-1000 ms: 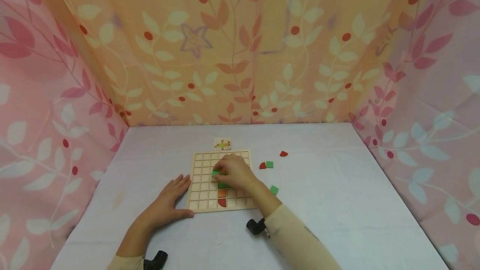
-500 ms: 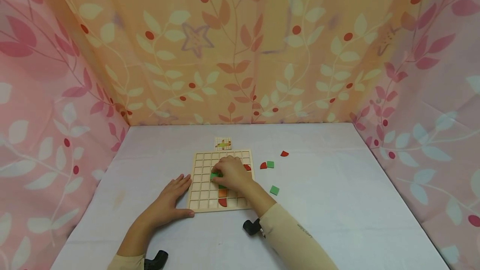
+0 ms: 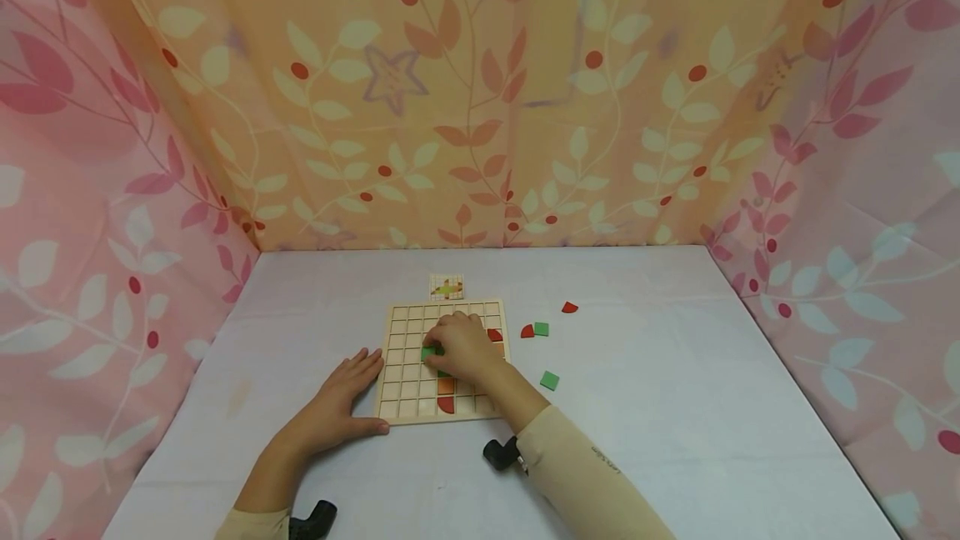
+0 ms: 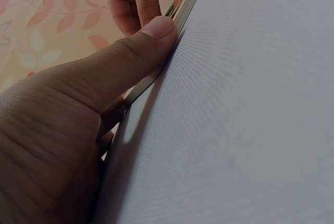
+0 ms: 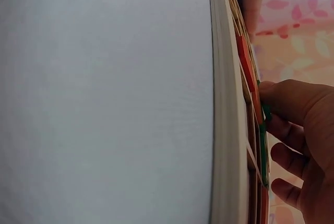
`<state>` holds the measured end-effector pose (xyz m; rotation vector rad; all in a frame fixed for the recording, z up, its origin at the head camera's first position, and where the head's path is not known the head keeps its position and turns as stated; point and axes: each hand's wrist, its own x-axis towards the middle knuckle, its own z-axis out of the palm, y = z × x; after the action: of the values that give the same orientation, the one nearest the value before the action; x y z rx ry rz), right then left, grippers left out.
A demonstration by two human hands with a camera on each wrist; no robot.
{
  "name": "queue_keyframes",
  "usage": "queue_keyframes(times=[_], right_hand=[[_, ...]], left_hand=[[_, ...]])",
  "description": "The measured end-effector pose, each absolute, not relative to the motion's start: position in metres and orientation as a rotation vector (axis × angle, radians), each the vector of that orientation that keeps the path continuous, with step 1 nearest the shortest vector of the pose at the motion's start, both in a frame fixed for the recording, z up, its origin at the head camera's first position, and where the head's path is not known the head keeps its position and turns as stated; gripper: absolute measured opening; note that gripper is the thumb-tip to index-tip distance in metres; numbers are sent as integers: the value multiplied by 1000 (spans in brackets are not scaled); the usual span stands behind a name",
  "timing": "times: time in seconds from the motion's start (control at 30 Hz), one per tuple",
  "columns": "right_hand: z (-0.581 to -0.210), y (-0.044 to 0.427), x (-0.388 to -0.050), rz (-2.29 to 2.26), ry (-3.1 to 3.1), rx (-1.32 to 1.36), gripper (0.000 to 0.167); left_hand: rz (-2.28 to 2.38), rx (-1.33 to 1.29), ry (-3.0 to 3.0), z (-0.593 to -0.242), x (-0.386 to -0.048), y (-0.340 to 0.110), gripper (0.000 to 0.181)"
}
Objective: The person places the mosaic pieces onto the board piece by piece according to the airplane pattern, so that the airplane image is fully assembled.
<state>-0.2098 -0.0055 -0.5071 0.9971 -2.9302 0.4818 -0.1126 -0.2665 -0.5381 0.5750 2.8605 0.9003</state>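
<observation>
A wooden grid board [image 3: 401, 390] lies on the table in the head view. My right hand [image 3: 465, 348] is over its middle, pinching a green square tile [image 3: 428, 353] between thumb and index finger at a cell left of centre. Part of that green tile [image 5: 267, 112] shows under the fingers in the right wrist view. An orange square tile [image 3: 446, 386] and a red quarter-round tile [image 3: 446, 405] sit in cells below; another red tile [image 3: 494, 334] is right of my hand, which hides other cells. My left hand [image 3: 337, 402] rests at the board's left edge, its thumb touching the near corner.
A small pattern card [image 3: 447, 287] lies behind the board. To the right are loose tiles: a red one [image 3: 570, 307], a red one [image 3: 527, 331] beside a green square [image 3: 542, 329], and a nearer green square [image 3: 550, 381]. Floral curtains [image 3: 480, 107] enclose the table.
My right hand has shifted slightly left and toward me with the green tile, uncovering the red tile on the board's right side. The left hand stays in place.
</observation>
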Motion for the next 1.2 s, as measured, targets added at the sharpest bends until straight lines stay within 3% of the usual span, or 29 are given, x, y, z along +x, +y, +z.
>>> queue_keyframes(times=[1.2], right_hand=[[-504, -2, -213, 520, -2943, 1103, 27]], left_hand=[[866, 569, 2873, -540, -115, -266, 119]])
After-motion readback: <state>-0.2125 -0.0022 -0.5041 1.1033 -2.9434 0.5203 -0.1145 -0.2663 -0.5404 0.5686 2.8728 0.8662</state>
